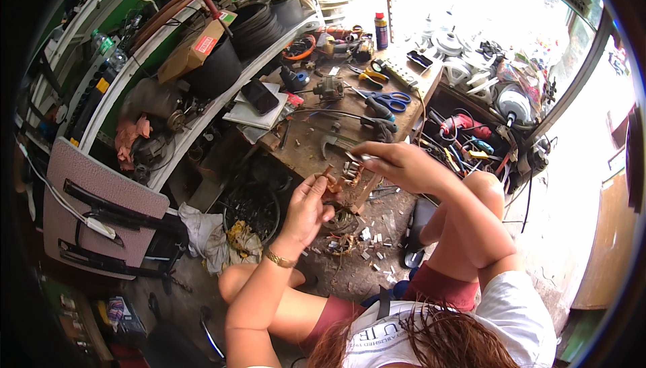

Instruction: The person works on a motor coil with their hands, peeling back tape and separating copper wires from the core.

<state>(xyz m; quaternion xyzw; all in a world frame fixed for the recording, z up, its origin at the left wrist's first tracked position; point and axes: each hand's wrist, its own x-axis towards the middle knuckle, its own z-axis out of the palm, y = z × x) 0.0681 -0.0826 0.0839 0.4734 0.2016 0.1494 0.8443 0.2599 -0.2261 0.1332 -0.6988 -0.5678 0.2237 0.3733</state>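
Note:
My left hand [308, 208], with a gold-coloured bracelet at the wrist, has thumb and fingers closed on a small copper-coloured part [332, 181]. Just right of it, over the bench's near corner, my right hand [393, 164] is pinched together at the fingertips. What it grips is too small to make out. Silvery metal pieces [351, 169] show between the two hands. A hammer [331, 143] lies on the wooden bench [306, 146] right behind them. Below the hands, a coil-like ring [343, 220] sits near the floor, partly hidden.
Blue-handled scissors [393, 101], yellow pliers [370, 74], a small motor [330, 88] and a phone [260, 96] lie on the bench. At right stands a tool-filled crate [464, 136]. Metal scraps [373, 253] litter the floor. Shelves [202, 109] line the left; a basket [250, 208] sits below.

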